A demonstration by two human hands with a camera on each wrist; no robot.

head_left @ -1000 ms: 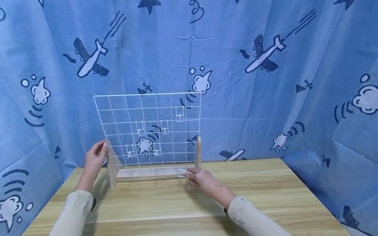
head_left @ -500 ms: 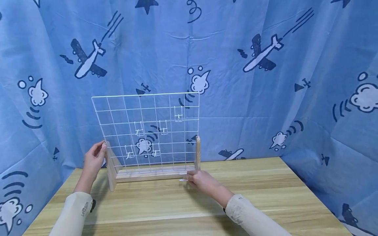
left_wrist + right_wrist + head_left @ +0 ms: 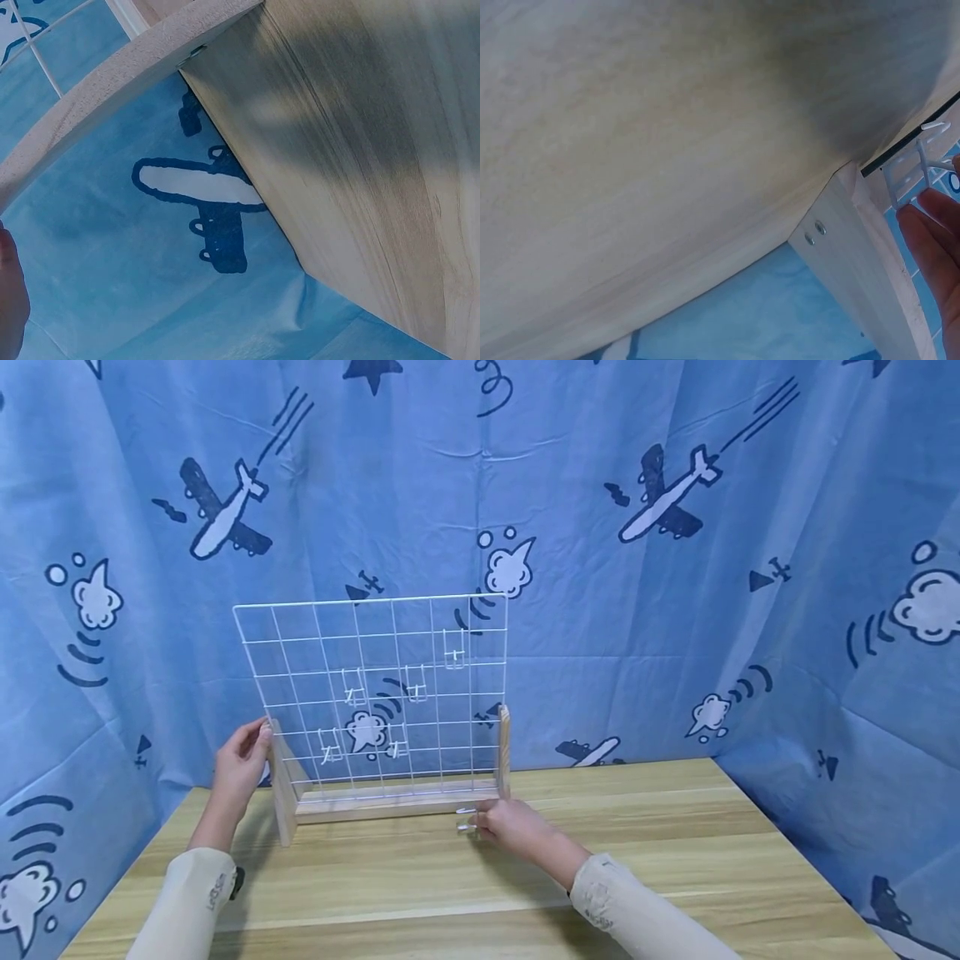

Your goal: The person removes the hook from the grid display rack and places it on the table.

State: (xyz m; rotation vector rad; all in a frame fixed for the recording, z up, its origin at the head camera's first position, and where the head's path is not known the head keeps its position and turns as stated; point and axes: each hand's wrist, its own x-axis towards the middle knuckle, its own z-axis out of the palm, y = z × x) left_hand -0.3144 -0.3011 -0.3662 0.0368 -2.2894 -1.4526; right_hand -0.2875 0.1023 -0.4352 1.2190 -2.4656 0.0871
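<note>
Right grip [image 3: 517, 827] pinches a white hook [image 3: 923, 160], low before the rack [image 3: 382, 700]. Left grip [image 3: 240, 760] pinches the rack's wooden side post [image 3: 281, 789].

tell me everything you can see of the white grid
The grid is a rectangle of thin white wires, apparently metal, with boxy openings. It stands in a pale wooden stand, its lower part between the posts. Five white hooks hang on it. The left hand is at its left edge; whether they touch is unclear.
</note>
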